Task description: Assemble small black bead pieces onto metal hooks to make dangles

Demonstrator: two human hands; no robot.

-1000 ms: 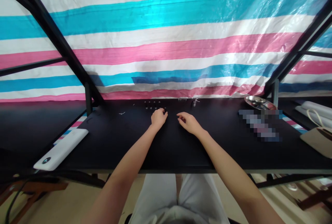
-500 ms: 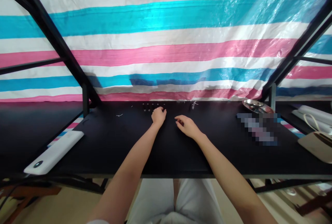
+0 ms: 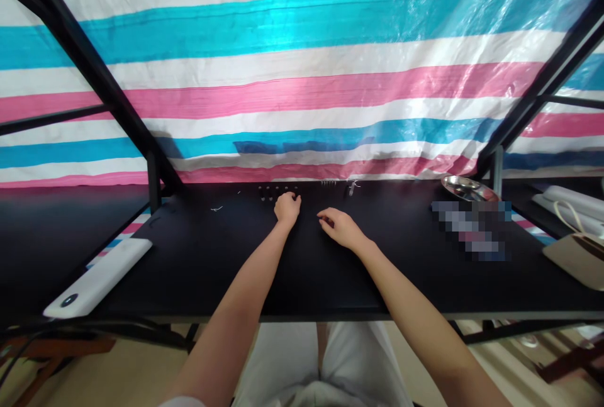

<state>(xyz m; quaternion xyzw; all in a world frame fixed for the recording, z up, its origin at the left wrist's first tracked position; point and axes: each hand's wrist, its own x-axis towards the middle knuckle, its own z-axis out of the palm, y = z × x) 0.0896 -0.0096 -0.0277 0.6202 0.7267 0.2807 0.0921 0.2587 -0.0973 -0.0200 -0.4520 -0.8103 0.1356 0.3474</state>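
My left hand (image 3: 287, 209) is at the back of the black table (image 3: 189, 262), fingers curled down and pressed together beside the rows of small metal pieces (image 3: 277, 188). Whatever is at its fingertips is hidden or too small to make out. To the right of it my right hand (image 3: 340, 226) rests low over the tabletop, loosely bent, with a gap between thumb and forefinger and nothing seen in it. Beyond the hands, thin screw-like pieces (image 3: 329, 183) stand in a line near the back edge. Beside them lies a small pale clear item (image 3: 352, 188), its kind unclear.
A round metal dish (image 3: 469, 189) sits at the back right, with a blurred-out patch in front. Farther right is a beige pouch (image 3: 576, 259). On the left lies a long white device (image 3: 99, 278). Black frame bars (image 3: 108, 86) and a striped sheet (image 3: 302, 92) rise behind.
The view has shifted very slightly. My left hand stays by the small metal pieces with only a tiny movement of its fingers. My right hand holds nearly the same pose and place.
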